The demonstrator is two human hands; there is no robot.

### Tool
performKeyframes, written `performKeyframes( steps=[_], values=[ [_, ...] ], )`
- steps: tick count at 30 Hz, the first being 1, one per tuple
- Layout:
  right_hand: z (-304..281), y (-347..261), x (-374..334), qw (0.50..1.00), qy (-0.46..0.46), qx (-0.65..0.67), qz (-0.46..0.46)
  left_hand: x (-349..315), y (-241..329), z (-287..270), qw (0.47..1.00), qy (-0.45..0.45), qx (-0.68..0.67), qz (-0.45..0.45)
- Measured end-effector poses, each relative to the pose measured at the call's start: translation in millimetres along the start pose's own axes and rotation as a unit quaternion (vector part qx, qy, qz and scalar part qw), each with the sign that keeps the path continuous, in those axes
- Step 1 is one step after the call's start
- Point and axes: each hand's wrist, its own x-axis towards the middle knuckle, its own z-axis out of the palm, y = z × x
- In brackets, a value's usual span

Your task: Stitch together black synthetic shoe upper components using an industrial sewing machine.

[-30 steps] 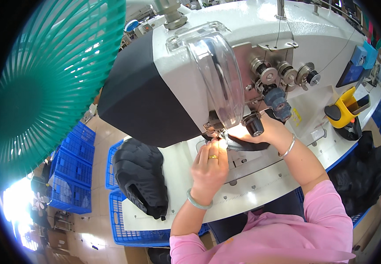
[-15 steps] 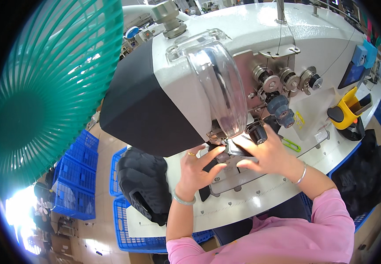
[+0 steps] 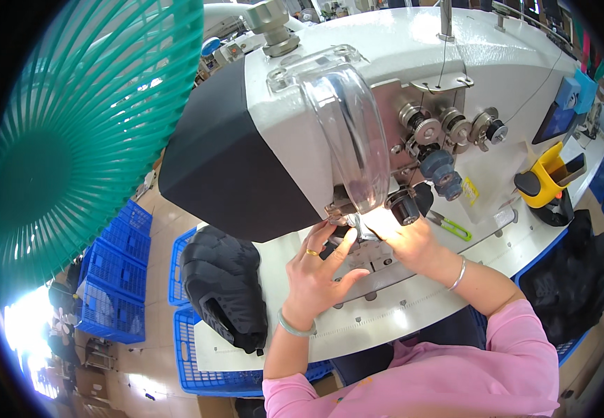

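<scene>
My left hand (image 3: 323,272) lies under the head of a white sewing machine (image 3: 281,104). Its fingers stretch toward the needle area, thumb spread wide, and the fingertips rest at a small dark piece (image 3: 339,238), whose kind I cannot make out. From the right, my right hand (image 3: 417,244) reaches to the same spot with its fingers drawn together. Its fingertips are partly hidden behind a black knob (image 3: 404,207) and washed out by the lamp's glare, so what they pinch does not show. Beside that hand lie green-handled thread snips (image 3: 455,226).
Black padded shoe uppers (image 3: 224,285) are stacked at the table's left edge. More black pieces (image 3: 570,279) fill a blue crate on the right. A yellow holder (image 3: 546,182) stands on the table. A green fan guard (image 3: 93,139) looms at upper left; blue crates (image 3: 113,306) stand below.
My right hand's fingers have drawn together and its thumb has tucked in. My left hand has shifted slightly, its thumb spreading downward. More of the snips shows now.
</scene>
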Motion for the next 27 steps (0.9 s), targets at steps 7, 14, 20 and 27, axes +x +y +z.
performKeyframes(
  steps=[7,14,20,27],
  values=[
    [3,1,-3,1.0,-0.004,0.002,0.009,0,3,2,0.999,0.017,0.026,0.007],
    [0,2,0,1.0,-0.019,0.009,0.003,-3,-6,7,0.995,0.037,-0.085,-0.037],
    [-3,3,5,0.999,-0.026,0.003,-0.02,-2,-1,12,0.996,0.048,-0.065,-0.029],
    [0,7,4,0.999,-0.025,0.025,-0.021,-1,4,12,0.998,0.055,-0.009,-0.012]
  ],
)
